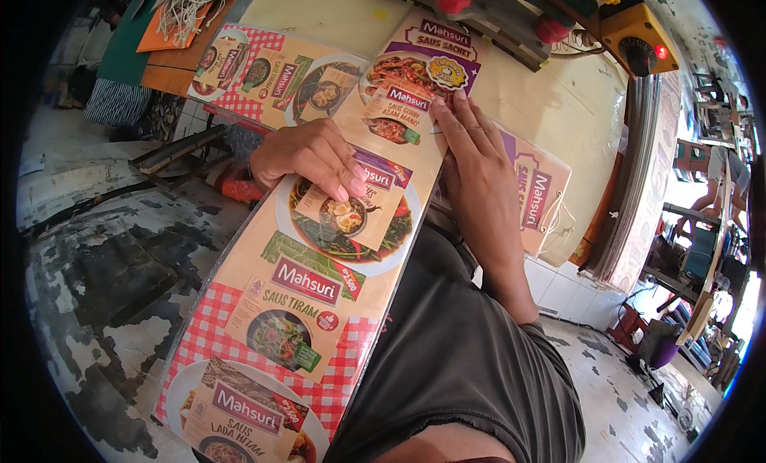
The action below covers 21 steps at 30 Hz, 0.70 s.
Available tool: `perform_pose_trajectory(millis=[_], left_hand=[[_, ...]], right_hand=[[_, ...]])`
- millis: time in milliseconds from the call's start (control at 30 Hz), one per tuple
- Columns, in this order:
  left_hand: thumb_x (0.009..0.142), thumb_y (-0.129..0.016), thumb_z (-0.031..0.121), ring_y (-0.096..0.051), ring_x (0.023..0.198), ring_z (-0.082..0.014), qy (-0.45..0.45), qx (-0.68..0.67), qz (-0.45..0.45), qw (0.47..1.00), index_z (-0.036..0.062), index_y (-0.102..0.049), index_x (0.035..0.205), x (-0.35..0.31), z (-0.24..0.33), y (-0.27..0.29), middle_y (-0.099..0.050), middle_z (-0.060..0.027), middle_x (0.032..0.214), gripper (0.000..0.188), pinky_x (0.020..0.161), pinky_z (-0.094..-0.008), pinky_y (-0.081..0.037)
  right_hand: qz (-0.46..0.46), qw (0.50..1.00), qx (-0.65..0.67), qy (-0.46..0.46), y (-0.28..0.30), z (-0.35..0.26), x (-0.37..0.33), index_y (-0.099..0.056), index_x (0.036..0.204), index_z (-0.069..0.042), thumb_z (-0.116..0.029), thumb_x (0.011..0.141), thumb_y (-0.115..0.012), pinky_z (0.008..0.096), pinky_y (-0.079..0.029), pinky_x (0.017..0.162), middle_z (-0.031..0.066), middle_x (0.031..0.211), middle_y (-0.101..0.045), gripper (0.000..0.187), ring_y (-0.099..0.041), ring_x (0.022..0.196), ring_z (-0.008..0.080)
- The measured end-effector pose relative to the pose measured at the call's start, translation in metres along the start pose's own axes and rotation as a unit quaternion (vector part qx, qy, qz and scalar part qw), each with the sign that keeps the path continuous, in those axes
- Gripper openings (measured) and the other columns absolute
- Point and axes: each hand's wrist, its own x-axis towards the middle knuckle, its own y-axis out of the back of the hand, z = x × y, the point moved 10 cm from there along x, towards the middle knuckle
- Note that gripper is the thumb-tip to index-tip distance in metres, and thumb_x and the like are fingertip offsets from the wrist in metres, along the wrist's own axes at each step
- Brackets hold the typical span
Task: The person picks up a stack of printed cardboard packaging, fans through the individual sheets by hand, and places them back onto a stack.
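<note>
Curling mid-frame, grip unclear, the left hand (309, 153) touches a sauce banner (307, 281); the right hand (483, 166) lies straight-fingered upper-centre.

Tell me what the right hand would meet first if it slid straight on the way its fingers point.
The right hand would slide over the printed banner it rests on, then probably meet the long dark bar; that bar's height is unclear.

Left hand (309, 158) on long printed strip (319, 232), right hand (479, 152) at its edge
</note>
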Motion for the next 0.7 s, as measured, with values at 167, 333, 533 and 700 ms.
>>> perform_pose_trajectory(millis=[167, 333, 533, 700], left_hand=[[0.086, -0.080, 0.012, -0.069, 0.103, -0.0308, 0.010, -0.003, -0.009, 1.000, 0.0005, -0.062, 0.115, 0.002, -0.005, 0.002, -0.070, -0.0186, 0.113, 0.036, 0.084, -0.0396, -0.056], [0.087, -0.078, 0.011, -0.069, 0.103, -0.0291, 0.028, 0.021, 0.003, 0.999, 0.0012, -0.063, 0.115, 0.002, 0.002, 0.001, -0.071, -0.0173, 0.113, 0.033, 0.081, -0.0376, -0.055], [0.087, -0.079, 0.012, -0.070, 0.097, -0.0276, 0.042, 0.031, 0.059, 0.997, 0.0006, -0.067, 0.107, 0.003, 0.001, 0.003, -0.073, -0.0149, 0.105, 0.027, 0.080, -0.0365, -0.055], [0.086, -0.079, 0.012, -0.070, 0.096, -0.0273, 0.045, 0.029, 0.051, 0.997, 0.0006, -0.067, 0.106, 0.004, 0.001, 0.004, -0.073, -0.0145, 0.104, 0.026, 0.080, -0.0363, -0.055]], right_hand=[[0.003, 1.000, -0.001, -0.012, 0.001, 0.004, 0.000, -0.058, 0.138, -0.008, -0.004, 0.095, -0.057, 0.0443, -0.043, 0.110, 0.0180, 0.147, -0.052, 0.044, -0.048, 0.137, 0.0361], [-0.004, 1.000, 0.005, -0.003, 0.000, 0.000, -0.001, -0.058, 0.139, -0.009, -0.003, 0.095, -0.056, 0.0444, -0.043, 0.110, 0.0179, 0.148, -0.052, 0.045, -0.047, 0.138, 0.0362], [-0.001, 1.000, 0.005, -0.005, 0.000, 0.001, 0.000, -0.058, 0.139, -0.008, -0.003, 0.095, -0.056, 0.0443, -0.043, 0.110, 0.0180, 0.148, -0.052, 0.045, -0.048, 0.137, 0.0363], [0.000, 1.000, 0.004, -0.005, 0.001, 0.001, 0.000, -0.058, 0.139, -0.008, -0.003, 0.095, -0.057, 0.0444, -0.043, 0.110, 0.0182, 0.147, -0.052, 0.044, -0.048, 0.137, 0.0365]])
